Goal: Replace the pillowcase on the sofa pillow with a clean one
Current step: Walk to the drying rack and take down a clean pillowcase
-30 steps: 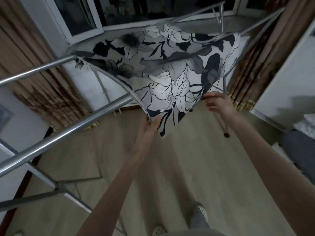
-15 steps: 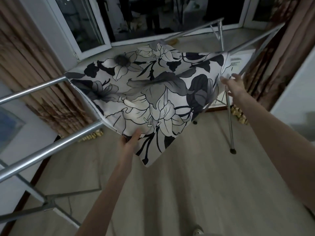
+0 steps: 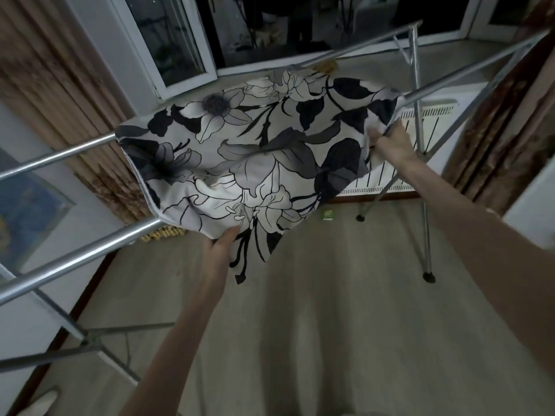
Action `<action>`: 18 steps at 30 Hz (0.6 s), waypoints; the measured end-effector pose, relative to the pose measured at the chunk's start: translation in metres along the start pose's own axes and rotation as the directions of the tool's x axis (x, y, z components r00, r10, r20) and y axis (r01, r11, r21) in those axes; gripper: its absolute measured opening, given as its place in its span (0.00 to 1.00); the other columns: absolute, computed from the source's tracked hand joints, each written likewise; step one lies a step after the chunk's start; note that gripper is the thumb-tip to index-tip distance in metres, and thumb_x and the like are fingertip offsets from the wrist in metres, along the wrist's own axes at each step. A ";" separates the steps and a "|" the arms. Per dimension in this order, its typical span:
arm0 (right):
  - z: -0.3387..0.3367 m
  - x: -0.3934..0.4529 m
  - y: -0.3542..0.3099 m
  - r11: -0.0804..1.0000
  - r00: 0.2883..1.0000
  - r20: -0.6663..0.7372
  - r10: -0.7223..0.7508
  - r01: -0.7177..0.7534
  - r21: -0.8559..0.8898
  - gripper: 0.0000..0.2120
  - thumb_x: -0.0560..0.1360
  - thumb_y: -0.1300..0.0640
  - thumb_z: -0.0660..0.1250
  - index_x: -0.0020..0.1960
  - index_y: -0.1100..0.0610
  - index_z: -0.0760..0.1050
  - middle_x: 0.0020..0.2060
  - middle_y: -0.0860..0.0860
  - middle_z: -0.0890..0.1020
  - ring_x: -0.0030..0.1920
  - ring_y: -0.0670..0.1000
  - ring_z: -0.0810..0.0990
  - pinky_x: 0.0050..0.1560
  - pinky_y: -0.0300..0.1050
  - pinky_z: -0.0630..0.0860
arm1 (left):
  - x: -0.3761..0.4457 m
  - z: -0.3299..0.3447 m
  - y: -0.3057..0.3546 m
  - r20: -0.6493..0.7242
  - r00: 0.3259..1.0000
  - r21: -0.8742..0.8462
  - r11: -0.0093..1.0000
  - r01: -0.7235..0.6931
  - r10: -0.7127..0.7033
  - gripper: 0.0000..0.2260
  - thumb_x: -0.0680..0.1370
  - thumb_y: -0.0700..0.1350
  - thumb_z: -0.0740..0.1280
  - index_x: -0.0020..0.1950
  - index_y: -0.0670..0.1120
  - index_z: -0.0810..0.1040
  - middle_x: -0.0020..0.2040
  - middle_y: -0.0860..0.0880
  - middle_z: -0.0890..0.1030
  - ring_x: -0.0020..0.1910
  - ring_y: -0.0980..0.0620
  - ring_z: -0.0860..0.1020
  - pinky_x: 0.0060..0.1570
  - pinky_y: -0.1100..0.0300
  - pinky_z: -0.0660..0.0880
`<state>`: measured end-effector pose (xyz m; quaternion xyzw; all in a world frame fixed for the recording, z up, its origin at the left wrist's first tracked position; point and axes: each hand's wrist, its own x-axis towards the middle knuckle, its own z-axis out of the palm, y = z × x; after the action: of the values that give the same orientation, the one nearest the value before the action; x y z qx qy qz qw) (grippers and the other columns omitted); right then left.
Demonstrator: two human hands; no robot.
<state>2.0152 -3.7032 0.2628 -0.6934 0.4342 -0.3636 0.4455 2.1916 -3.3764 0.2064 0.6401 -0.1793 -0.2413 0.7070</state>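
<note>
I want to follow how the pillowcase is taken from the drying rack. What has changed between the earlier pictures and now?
The right hand moved from the pillowcase's lower edge up to its far right corner by the rack rail and now grips it there. The cloth, draped at first, now lies spread flatter over the rails. The left hand still holds the near lower edge.

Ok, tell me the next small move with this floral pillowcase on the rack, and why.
Probably lift it up off the rails. The left hand pinches the near edge of the pillowcase, the right hand grips its far right corner, and it lies draped across the drying rack.
</note>
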 end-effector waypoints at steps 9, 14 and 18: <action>0.077 -0.124 -0.050 0.920 0.869 0.326 -0.372 0.392 0.005 0.17 0.80 0.51 0.58 0.66 0.56 0.65 0.48 0.53 0.80 0.41 0.46 0.75 0.38 0.35 0.72 | -0.003 0.072 0.037 0.167 0.984 0.031 0.998 0.062 -0.066 0.32 0.72 0.62 0.69 0.64 0.38 0.75 0.56 0.41 0.82 0.56 0.46 0.81 0.61 0.51 0.75; 0.088 -0.159 -0.070 0.853 0.704 0.548 -0.451 0.520 0.034 0.11 0.77 0.63 0.62 0.41 0.51 0.64 0.31 0.48 0.70 0.31 0.44 0.70 0.34 0.40 0.68 | -0.012 0.078 0.037 0.229 0.973 -0.072 0.997 0.020 -0.003 0.31 0.66 0.57 0.73 0.66 0.46 0.74 0.59 0.48 0.82 0.59 0.54 0.79 0.58 0.60 0.76; 0.049 -0.134 -0.090 0.966 0.522 0.845 -0.118 0.258 -0.024 0.06 0.72 0.64 0.68 0.38 0.57 0.74 0.33 0.51 0.79 0.35 0.44 0.77 0.36 0.36 0.71 | -0.018 0.080 0.049 0.165 0.985 0.172 0.985 0.030 -0.059 0.07 0.61 0.51 0.71 0.37 0.51 0.82 0.31 0.57 0.83 0.34 0.54 0.82 0.29 0.61 0.76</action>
<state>2.0357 -3.5443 0.3150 -0.8557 0.1165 -0.0017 0.5042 2.1372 -3.4282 0.2651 0.6788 -0.2442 -0.2944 0.6269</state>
